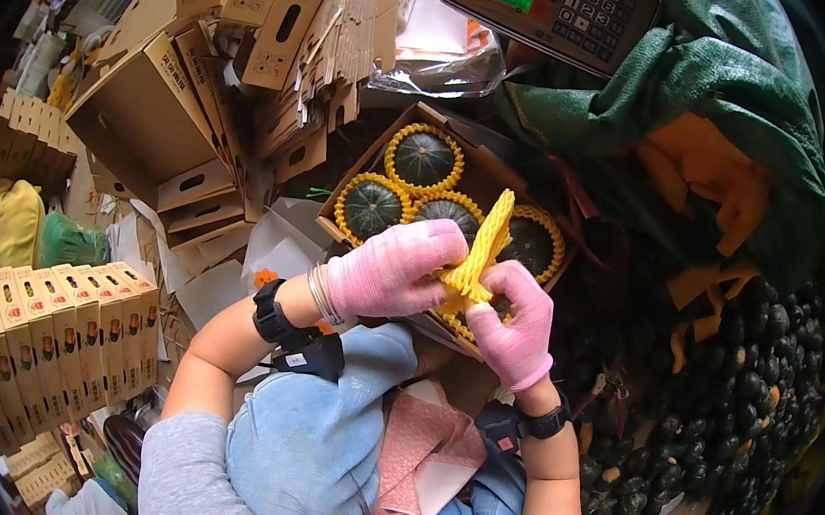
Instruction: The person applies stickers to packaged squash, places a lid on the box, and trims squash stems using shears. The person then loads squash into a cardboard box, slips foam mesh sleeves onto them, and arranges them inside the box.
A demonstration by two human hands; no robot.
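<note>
Both my hands wear pink knit gloves. A yellow foam net sleeve [486, 248] is pinched between my left hand [401, 268] and my right hand [514, 327], its narrow end pointing up and away from me. Just beyond and below them is an open cardboard box [489, 155]. Several dark green squashes sit in it, each ringed by a yellow foam net, including one squash at the back [424, 159] and one at the left [373, 206]. My hands and the sleeve hide part of the box's near side.
A large pile of dark green squashes [720, 390] lies to the right. Stacked flat cartons [305, 35] stand at the back left, and a row of printed boxes [53, 330] at the left. A scale [554, 11] and a green woven sack [692, 86] are at the back.
</note>
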